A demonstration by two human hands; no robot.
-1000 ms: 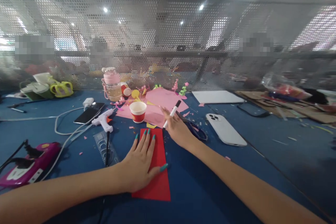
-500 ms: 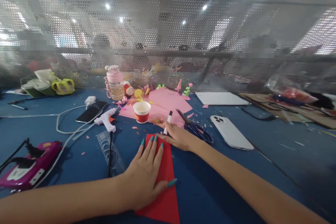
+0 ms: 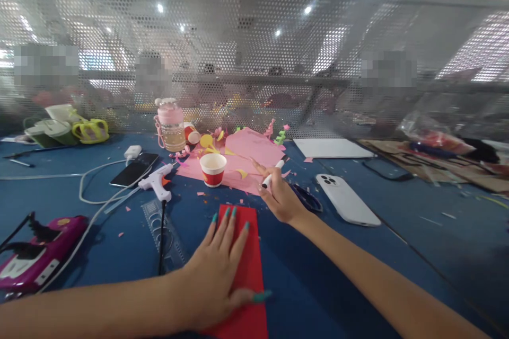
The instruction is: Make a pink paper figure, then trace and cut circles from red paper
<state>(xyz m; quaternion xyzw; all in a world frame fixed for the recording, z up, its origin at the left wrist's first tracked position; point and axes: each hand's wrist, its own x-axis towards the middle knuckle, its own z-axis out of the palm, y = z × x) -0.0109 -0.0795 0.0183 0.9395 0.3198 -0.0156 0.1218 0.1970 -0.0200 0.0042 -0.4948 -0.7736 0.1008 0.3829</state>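
My left hand (image 3: 220,265) lies spread and flat on a strip of red paper (image 3: 250,270) at the table's near edge. Between the fingers of my right hand (image 3: 278,198) is a white marker (image 3: 275,171) with black ends, tilted above the table. Whether its cap is on, I cannot make out. Just left of that hand, a red and white paper cup (image 3: 213,170) stands upright on pink paper (image 3: 250,151). Scissors with dark blue handles (image 3: 306,198) lie behind my right hand, their blades hidden by it.
A glue gun (image 3: 158,181), a clear stencil ruler (image 3: 165,238) and a black phone (image 3: 135,169) lie to the left. Farther left is a purple power strip (image 3: 43,251) with cables. A white phone (image 3: 347,200) rests to the right. A pink-lidded bottle (image 3: 170,126) stands at the back.
My right hand has lifted off the red paper's far end and moved right, turning the marker from steeply upright to a slant. My left hand stays flat on the red paper.
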